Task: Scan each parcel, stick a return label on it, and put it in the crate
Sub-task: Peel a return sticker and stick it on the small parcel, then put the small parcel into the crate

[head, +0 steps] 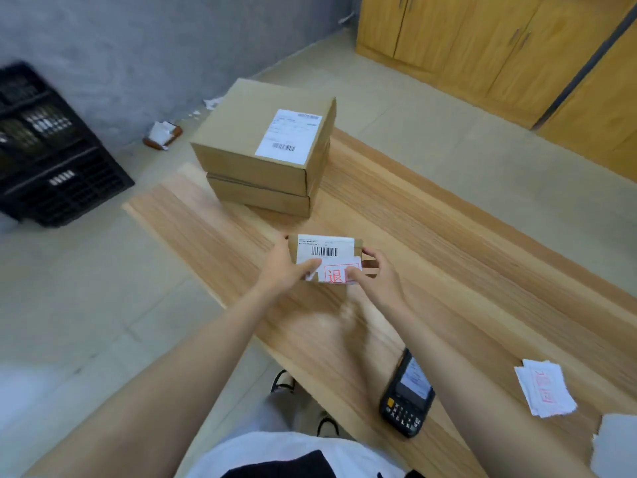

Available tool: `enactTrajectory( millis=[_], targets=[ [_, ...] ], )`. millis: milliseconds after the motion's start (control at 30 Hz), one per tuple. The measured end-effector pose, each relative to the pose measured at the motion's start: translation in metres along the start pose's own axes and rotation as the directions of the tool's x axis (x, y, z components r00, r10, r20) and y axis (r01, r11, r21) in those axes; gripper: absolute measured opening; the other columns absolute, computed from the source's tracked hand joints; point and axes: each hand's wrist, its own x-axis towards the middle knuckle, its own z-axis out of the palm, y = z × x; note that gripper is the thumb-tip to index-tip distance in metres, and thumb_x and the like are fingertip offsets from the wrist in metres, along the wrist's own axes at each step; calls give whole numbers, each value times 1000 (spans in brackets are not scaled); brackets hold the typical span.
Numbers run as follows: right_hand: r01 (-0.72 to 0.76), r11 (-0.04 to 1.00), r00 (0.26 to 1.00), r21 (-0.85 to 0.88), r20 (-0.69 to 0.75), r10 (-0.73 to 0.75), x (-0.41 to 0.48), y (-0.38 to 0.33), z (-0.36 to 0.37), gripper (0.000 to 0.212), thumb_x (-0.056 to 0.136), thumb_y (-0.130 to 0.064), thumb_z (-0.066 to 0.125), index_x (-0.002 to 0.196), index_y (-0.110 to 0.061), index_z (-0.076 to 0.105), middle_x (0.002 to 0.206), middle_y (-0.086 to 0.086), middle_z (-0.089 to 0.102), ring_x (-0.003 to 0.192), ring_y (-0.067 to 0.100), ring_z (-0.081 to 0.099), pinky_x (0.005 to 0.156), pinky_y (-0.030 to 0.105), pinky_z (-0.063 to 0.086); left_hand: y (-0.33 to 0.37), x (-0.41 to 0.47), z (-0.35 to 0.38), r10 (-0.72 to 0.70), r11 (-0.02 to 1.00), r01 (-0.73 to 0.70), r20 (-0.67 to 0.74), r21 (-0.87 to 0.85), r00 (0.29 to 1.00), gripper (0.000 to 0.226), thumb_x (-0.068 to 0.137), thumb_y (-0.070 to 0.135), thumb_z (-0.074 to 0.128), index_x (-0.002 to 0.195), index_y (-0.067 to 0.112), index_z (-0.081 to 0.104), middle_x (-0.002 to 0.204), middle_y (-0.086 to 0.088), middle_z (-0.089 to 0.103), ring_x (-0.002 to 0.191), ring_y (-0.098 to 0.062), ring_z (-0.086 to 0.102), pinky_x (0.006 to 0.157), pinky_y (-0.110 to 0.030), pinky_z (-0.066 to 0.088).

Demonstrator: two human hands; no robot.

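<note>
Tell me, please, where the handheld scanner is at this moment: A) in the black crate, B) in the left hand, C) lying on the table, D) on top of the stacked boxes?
C: the scanner lies on the table, untouched, while the left hand and right hand hold the small parcel.

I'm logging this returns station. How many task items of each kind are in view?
Brown cardboard parcels: 3 (top stacked box, bottom stacked box, small parcel gripped by left hand and right hand)
Black handheld scanner: 1
Black plastic crate: 1
Pile of loose white red-printed return labels: 1
Total: 6
</note>
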Motion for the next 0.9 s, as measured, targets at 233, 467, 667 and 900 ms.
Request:
enactTrajectory(
  millis=[233,467,667,900],
  targets=[
    [93,996,963,11,251,-93,-22,-20,82,48,83,-16,65,129,-16,50,108,-2,59,83,2,57,70,11,44,-51,-60,-64,-182,983,165,-262,-86,948,72,75,27,77,129,6,35,122,-8,59,110,-25,59,94,-40,48],
    [168,986,929,-14,336,-153,-22,-81,162,53,84,-14,62,135,-13,46,115,4,62,88,7,60,85,29,52,-75,-59,-144,-215,973,165,-370,-164,904,64,78,25,74,127,7,36,119,-9,62,106,-26,61,92,-42,49],
    [218,975,903,-38,387,-187,-10,-136,260,50,85,-6,59,133,-8,46,107,1,62,77,-1,55,68,12,43,-127,-27,-228,-250,954,145,-428,-263,868,61,78,24,74,125,9,39,119,-8,61,106,-25,60,93,-41,49],
    [283,957,851,-57,476,-223,-3,-215,403,49,82,0,60,129,-6,48,101,2,60,76,0,55,56,0,41,-198,0,-366,-302,927,140,-475,-347,827,64,77,27,75,128,11,40,120,-6,61,109,-25,59,94,-42,49]
  ],
)
